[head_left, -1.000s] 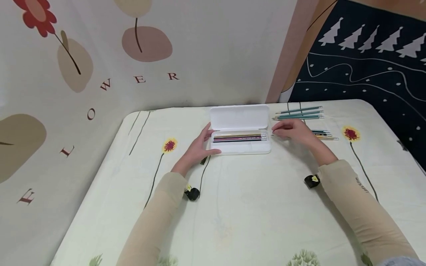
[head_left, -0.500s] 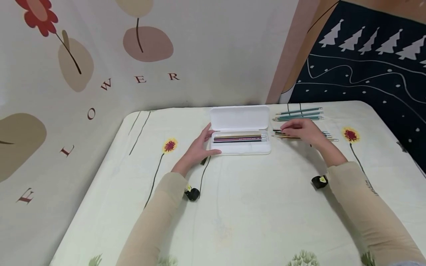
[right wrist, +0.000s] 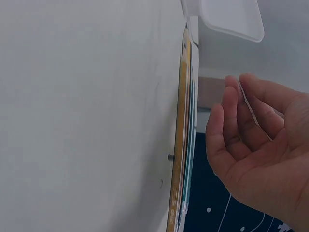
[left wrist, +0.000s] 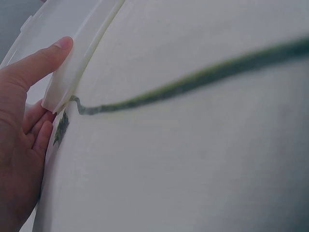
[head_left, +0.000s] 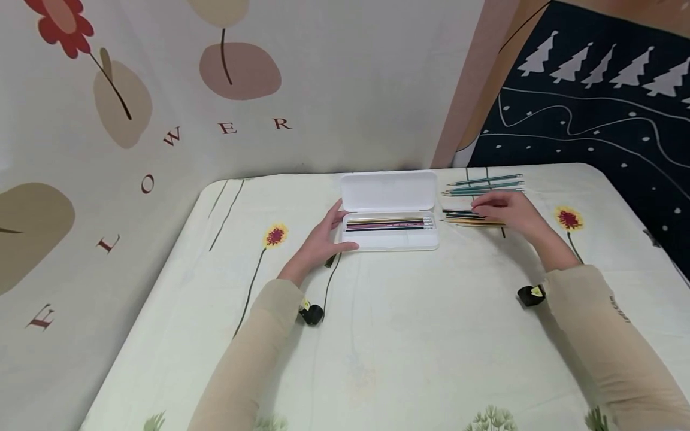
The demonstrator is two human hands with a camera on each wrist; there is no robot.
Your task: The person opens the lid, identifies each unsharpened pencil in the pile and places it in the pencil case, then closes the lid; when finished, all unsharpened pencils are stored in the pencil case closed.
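An open white pencil case [head_left: 389, 240] lies at the back middle of the table, lid [head_left: 388, 190] flipped back, with several pencils [head_left: 388, 223] in its tray. My left hand [head_left: 322, 237] holds the case's left end: in the left wrist view the thumb [left wrist: 41, 60] lies along the case's rim [left wrist: 84, 53] and the fingers curl by its corner. My right hand [head_left: 507, 211] hovers over several loose pencils [head_left: 465, 218] just right of the case. In the right wrist view its fingers [right wrist: 241, 125] hang loosely curled, apart from those pencils [right wrist: 183, 121] and holding nothing.
Three teal pencils [head_left: 485, 184] lie further back on the right. The tablecloth [head_left: 409, 335] is pale with flower prints. A papered wall [head_left: 162, 120] runs along the back and left. A dark cloth with white trees [head_left: 593, 102] hangs at the right.
My right hand has slid to the right, from beside the case's right end to over the loose pencils. The left hand and the case have stayed put.
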